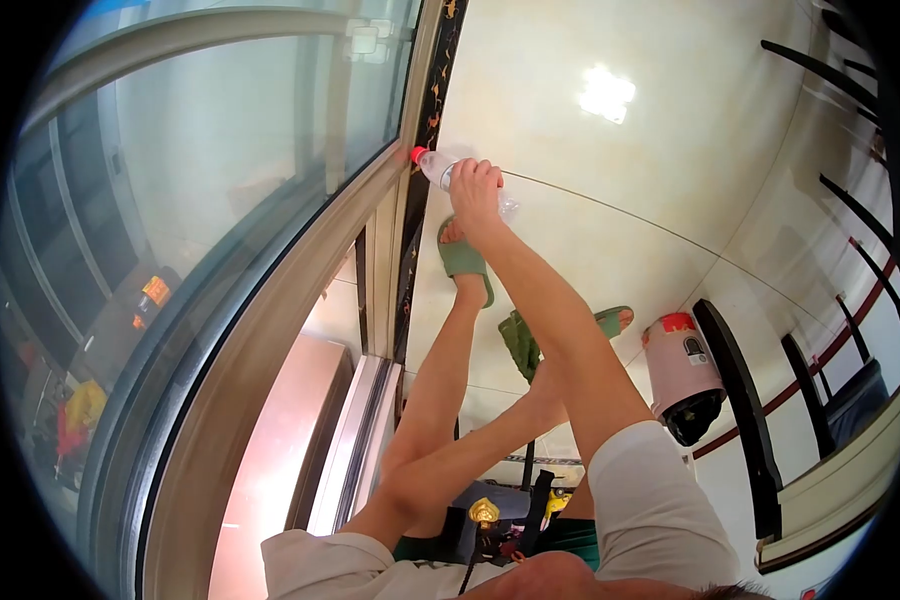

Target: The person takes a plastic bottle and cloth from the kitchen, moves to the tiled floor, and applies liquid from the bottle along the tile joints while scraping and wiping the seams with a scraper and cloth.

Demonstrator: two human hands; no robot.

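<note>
The right hand (476, 192) grips a red-capped bottle (436, 170) near the floor (610, 180) edge. The left hand (546, 394), mostly hidden, I cannot tell.

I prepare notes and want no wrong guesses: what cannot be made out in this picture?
Left hand, head view: mostly hidden behind the right forearm; grip unclear.
Green item, head view: partly covered by the same forearm; identity unclear.
Bottle, head view: middle covered by the right hand.
Yellow item, head view: blurred by the glass.
</note>
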